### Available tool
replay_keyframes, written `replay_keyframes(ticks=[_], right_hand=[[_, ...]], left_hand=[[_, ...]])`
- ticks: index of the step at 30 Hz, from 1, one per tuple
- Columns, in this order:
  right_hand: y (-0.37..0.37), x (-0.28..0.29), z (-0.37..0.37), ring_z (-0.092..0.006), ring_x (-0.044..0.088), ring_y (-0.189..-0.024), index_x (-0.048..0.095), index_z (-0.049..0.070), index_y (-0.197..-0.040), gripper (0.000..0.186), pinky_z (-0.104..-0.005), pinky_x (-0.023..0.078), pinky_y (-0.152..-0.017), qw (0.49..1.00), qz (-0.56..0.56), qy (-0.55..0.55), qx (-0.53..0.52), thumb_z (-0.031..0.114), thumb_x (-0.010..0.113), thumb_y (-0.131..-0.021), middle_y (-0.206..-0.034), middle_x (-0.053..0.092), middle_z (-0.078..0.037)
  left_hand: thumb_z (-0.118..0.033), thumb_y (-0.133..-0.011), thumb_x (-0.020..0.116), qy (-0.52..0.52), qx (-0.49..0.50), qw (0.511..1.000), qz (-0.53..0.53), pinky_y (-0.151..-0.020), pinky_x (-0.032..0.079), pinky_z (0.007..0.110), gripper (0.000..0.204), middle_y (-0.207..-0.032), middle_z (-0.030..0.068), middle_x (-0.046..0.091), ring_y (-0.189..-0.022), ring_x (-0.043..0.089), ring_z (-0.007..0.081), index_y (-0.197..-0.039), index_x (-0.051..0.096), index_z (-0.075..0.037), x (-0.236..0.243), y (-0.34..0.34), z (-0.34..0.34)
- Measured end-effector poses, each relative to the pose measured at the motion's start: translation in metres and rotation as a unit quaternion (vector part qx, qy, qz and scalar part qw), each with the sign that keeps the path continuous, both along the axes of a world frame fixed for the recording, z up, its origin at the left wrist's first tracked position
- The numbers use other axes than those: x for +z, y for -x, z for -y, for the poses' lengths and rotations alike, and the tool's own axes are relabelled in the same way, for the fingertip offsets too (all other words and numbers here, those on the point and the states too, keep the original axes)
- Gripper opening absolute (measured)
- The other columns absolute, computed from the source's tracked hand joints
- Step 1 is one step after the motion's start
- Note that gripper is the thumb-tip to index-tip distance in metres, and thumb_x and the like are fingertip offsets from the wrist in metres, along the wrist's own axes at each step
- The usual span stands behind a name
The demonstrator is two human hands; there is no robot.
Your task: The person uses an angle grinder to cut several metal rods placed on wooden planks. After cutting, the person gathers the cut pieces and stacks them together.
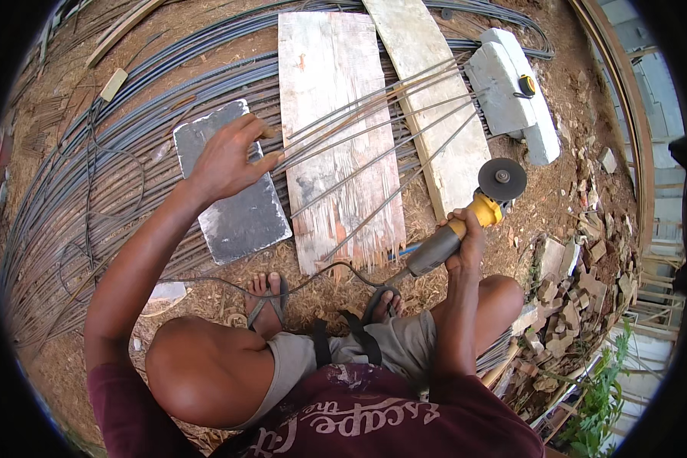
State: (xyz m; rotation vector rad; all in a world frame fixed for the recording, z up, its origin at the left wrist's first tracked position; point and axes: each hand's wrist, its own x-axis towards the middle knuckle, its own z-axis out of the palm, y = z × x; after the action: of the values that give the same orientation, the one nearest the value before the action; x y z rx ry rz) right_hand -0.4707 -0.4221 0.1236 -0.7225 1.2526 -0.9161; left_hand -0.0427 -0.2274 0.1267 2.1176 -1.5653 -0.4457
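My right hand point(467, 243) is wrapped around the body of a yellow and dark grey angle grinder point(433, 250). The grinder's dark round disc point(515, 189) points away from me, and its cord trails left past my feet. Over a dark rectangular slab point(244, 217) is my left hand point(233, 158), thumb and forefinger apart. Its fingertips are by the near ends of several thin steel rods point(357, 116). These rods slant across a worn plywood board point(336, 187) and a second pale plank point(454, 126) toward a white block.
Long bundles of steel bars point(141, 133) curve across the ground at left and behind the boards. A yellow and black tape measure point(526, 85) rests on the white block point(504, 88). Broken rubble point(569, 313) is heaped at right, near a green plant point(597, 408).
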Motion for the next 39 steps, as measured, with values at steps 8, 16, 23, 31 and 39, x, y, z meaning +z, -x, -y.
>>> replay_keyframes(ticks=[8,16,23,31,39], right_hand=[[0.033,0.015,0.006,-0.0237,0.069,-0.075,0.062,0.003,-0.100,0.018,-0.0411,0.061,-0.070,0.999,0.037,-0.019,-0.033,0.018,0.070,-0.092,-0.086,0.066,-0.009],[0.068,0.018,0.001,-0.0232,0.070,-0.071,0.064,-0.001,-0.098,0.018,-0.0385,0.064,-0.068,0.995,0.040,-0.049,-0.076,0.013,0.072,-0.089,-0.085,0.068,-0.012],[0.071,0.019,0.003,-0.0240,0.070,-0.071,0.063,-0.002,-0.098,0.021,-0.0386,0.063,-0.066,0.995,0.031,-0.074,-0.067,0.015,0.073,-0.089,-0.086,0.067,-0.013],[0.074,0.019,-0.009,-0.0236,0.068,-0.074,0.061,0.003,-0.101,0.018,-0.0411,0.062,-0.071,0.994,0.025,-0.085,-0.059,0.014,0.070,-0.090,-0.087,0.065,-0.010],[0.069,0.031,-0.022,-0.0241,0.069,-0.073,0.061,0.003,-0.099,0.018,-0.0400,0.062,-0.070,0.996,0.002,-0.078,-0.040,0.014,0.070,-0.089,-0.086,0.066,-0.010]], left_hand=[[-0.063,-0.084,0.079,-0.161,-0.110,0.973,0.122,-0.114,0.047,0.051,0.099,-0.143,0.0265,0.057,-0.134,0.057,0.0415,-0.152,0.046,0.001,-0.071,0.101,0.213],[-0.083,-0.065,0.085,-0.143,0.061,0.982,0.109,-0.103,0.048,0.057,0.129,-0.133,0.0238,0.060,-0.128,0.060,0.0380,-0.154,0.043,0.001,-0.125,0.176,0.220],[-0.067,-0.066,0.093,-0.232,0.040,0.970,0.056,-0.100,0.050,0.054,0.117,-0.140,0.0193,0.046,-0.134,0.048,0.0345,-0.150,0.045,0.000,-0.107,0.234,0.231],[-0.043,-0.071,0.090,-0.140,0.076,0.984,0.081,-0.103,0.047,0.052,0.078,-0.126,0.0183,0.055,-0.124,0.053,0.0354,-0.125,0.059,0.004,-0.137,0.240,0.225],[-0.025,-0.089,0.069,-0.057,0.141,0.988,-0.020,-0.090,0.058,0.058,0.044,-0.106,0.0285,0.072,-0.103,0.073,0.0466,-0.115,0.061,0.009,-0.174,0.223,0.244]])
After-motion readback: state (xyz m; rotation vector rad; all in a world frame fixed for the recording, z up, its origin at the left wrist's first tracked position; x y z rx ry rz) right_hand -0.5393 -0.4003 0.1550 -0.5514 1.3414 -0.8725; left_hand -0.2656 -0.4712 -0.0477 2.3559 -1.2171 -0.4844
